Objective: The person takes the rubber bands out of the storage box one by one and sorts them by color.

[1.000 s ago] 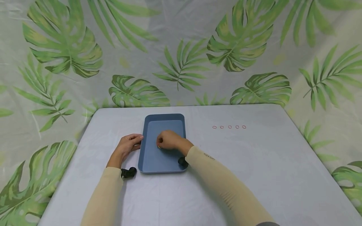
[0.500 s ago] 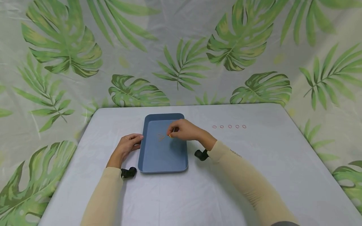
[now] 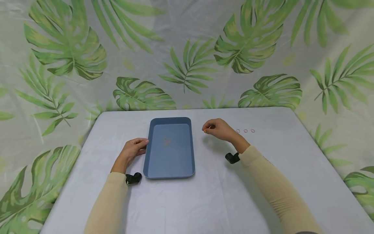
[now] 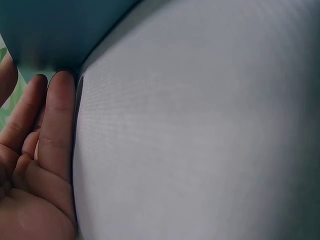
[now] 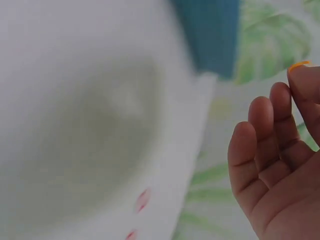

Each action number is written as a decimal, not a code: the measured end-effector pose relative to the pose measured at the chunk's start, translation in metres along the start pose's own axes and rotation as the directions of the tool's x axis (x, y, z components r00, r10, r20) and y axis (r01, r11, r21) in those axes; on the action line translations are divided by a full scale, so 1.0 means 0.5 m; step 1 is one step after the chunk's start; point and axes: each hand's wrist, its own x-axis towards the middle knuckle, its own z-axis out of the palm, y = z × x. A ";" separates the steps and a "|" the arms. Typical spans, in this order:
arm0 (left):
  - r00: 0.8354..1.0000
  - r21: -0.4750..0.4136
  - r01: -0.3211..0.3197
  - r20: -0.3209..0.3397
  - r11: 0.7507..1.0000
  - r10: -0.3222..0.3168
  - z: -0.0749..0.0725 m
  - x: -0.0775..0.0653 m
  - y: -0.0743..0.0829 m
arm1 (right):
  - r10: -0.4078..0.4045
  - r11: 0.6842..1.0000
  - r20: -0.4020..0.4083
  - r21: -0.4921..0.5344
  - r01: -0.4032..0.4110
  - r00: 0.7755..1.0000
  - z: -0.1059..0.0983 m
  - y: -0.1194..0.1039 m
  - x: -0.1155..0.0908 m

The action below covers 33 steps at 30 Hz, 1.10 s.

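Observation:
A shallow blue tray [image 3: 169, 162] lies on the white table, left of the middle. My left hand [image 3: 133, 151] rests against the tray's left side; in the left wrist view its fingers [image 4: 57, 125] lie nearly straight at the blue wall. To the right of the tray, over the table, my right hand [image 3: 220, 129] pinches a thin orange band [image 5: 300, 64] between thumb and index finger. Most of the band is hidden by the fingertips. Inside the tray sits a small cluster of thin orange-brown pieces [image 3: 167, 142].
Beyond my right hand, a row of small red ovals [image 3: 245, 131] runs along the back right of the table; the hand and wrist hide part of it. A leaf-patterned cloth [image 3: 187, 71] hangs behind the table's back edge.
My right hand has lifted from inside the tray and moved right, past its right rim, carrying the orange band. The thin pieces in the tray came into view. The left hand has stayed put.

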 end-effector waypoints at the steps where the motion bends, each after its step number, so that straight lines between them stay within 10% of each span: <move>1: 1.000 0.003 0.002 -0.003 1.000 -0.002 -0.001 0.000 0.001 | 0.030 1.000 -0.001 -0.007 -0.030 1.000 -0.003 0.014 -0.002; 16: 1.000 -0.005 0.014 0.003 1.000 -0.014 -0.001 -0.005 0.009 | 0.155 0.967 -0.127 -0.184 -0.177 0.980 -0.042 0.156 -0.054; 33: 1.000 0.024 0.003 0.011 1.000 -0.004 -0.005 -0.005 0.000 | 0.201 0.931 -0.134 -0.283 -0.232 0.970 -0.031 0.180 -0.063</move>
